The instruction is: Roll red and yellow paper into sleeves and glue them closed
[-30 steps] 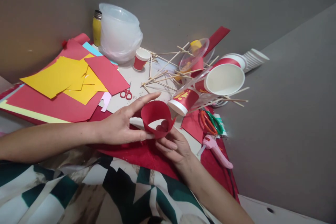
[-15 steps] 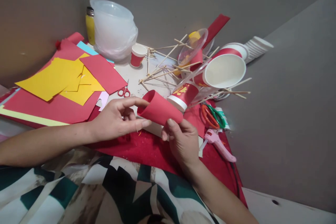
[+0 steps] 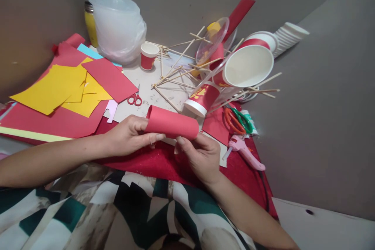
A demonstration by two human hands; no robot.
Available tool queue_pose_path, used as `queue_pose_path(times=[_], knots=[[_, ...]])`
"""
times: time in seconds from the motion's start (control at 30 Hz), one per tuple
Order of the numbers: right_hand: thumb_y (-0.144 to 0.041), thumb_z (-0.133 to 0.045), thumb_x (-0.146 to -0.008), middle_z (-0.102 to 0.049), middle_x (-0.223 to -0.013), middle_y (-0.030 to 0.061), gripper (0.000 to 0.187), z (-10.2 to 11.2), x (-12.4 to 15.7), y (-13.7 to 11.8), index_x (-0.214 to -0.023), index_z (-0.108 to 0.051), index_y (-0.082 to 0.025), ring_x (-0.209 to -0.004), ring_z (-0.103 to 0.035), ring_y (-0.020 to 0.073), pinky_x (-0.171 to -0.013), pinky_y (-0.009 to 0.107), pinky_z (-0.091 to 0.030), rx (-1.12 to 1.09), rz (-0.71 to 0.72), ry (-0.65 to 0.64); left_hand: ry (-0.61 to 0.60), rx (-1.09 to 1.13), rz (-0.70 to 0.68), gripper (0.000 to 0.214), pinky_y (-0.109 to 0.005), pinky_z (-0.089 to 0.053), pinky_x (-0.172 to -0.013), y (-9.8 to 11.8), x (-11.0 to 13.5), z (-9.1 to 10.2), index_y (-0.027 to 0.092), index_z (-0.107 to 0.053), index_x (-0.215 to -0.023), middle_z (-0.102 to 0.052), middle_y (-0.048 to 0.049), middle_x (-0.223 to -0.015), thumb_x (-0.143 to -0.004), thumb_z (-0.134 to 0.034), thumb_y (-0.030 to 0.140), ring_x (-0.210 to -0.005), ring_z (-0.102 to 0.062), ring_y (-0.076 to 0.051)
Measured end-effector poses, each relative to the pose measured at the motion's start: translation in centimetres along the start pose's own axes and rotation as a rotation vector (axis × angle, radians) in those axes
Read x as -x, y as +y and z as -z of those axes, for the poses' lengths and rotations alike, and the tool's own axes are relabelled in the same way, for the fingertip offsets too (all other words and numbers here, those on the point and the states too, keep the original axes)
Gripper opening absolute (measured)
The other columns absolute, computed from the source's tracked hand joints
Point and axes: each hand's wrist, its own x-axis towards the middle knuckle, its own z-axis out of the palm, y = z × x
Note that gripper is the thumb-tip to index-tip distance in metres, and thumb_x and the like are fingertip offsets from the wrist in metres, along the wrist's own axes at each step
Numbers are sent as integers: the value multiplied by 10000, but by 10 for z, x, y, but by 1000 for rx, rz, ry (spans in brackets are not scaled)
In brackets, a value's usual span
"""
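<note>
Fingers (image 3: pixel 154 138) of left hand (image 3: pixel 124 136) and right hand (image 3: pixel 205 160) grasping a red paper tube (image 3: pixel 172 122), one at each end, over the red-covered counter (image 3: pixel 164 162). Left ones apparently partly inside; small scissors (image 3: pixel 134 99) beyond.

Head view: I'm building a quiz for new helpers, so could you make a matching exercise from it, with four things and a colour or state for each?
1. Tube
2. Glue gun
3. Jar
4. Small scissors

A. yellow
B. red-handled
C. held by the left hand and right hand
D. pink

Pairs: 1-C, 2-D, 3-A, 4-B
</note>
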Motion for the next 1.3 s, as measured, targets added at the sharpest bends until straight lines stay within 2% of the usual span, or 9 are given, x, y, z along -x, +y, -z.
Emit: queue_pose_path(times=[0.07, 0.17, 0.3, 0.4, 0.47, 0.6, 0.77, 1.0, 1.3], knots=[[-310, -731, -832, -667, -593, 4, 101, 1, 2, 1, -761, -758, -244, -499, -580, 154, -518, 302, -484, -39, -4, 21, 72, -176, -294, 142, -210, -585, -737, -7, 0, 0, 155, -737, -965, -789, -77, -893, -920, -605, 178, -807, -754, -161], [-342, -751, -815, -708, -723, 4, 152, 1, 3, 4, -956, -762, -286, -557, -611, 162, -581, 321, -523, -147, -7, 139, 167, -417, -579, 279, -275, -581, -874, -17, 0, 2, 185, -678, -1160, -763, -117, -1087, -885, -643, 159, -1011, -730, -201], [-458, -680, -857, -740, -1094, 42, 288, 0, -2, 4, -1116, -720, -338, -864, -688, 201, -754, 341, -553, -338, 1, 283, 245, -618, -746, 292, -341, -604, -856, -21, -3, 6, 151, -641, -1164, -756, -145, -1066, -876, -644, 200, -1025, -716, -237], [-569, -597, -877, -680, -1296, 42, 409, -1, -6, 0, -1216, -670, -352, -1212, -612, 242, -971, 392, -509, -477, -77, 200, 238, -751, -845, 148, -344, -622, -732, -20, -6, 7, 146, -661, -1019, -764, -137, -966, -885, -623, 199, -904, -724, -240], [-642, -517, -891, -626, -1387, 29, 490, -3, -7, -3, -1276, -630, -362, -1323, -541, 256, -1063, 437, -456, -542, -152, 106, 208, -803, -886, 99, -355, -626, -741, -19, -5, 4, 135, -660, -960, -756, -155, -969, -894, -600, 177, -938, -716, -255], [-689, -459, -897, -589, -1437, 27, 550, -6, -4, -4, -1299, -616, -349, -1350, -521, 264, -1126, 467, -407, -643, -274, -23, 122, -852, -821, 110, -436, -613, -869, -21, 0, -2, 125, -664, -958, -740, -184, -1014, -909, -571, 159, -1075, -689, -290], [-673, -523, -871, -653, -1352, 50, 527, -7, -7, -3, -1219, -671, -306, -1308, -552, 256, -1141, 460, -392, -728, -411, -1, 92, -939, -814, 136, -450, -600, -890, -22, 2, -6, 146, -676, -852, -751, -144, -927, -916, -556, 135, -1022, -706, -277], [-526, -668, -833, -715, -1233, 86, 400, -11, -16, 5, -1069, -728, -208, -1318, -542, 246, -1148, 411, -385, -802, -591, 46, -15, -1003, -727, 208, -402, -593, -807, -15, -4, -7, 149, -662, -779, -718, -88, -776, -913, -508, 112, -791, -669, -231], [-453, -641, -870, -757, -1094, 79, 319, -10, -21, 17, -991, -743, -176, -1194, -626, 214, -1103, 352, -438, -885, -753, 9, -93, -1005, -585, 209, -359, -526, -731, -14, -2, -10, 160, -668, -775, -700, -63, -742, -926, -524, 146, -720, -609, -213]])
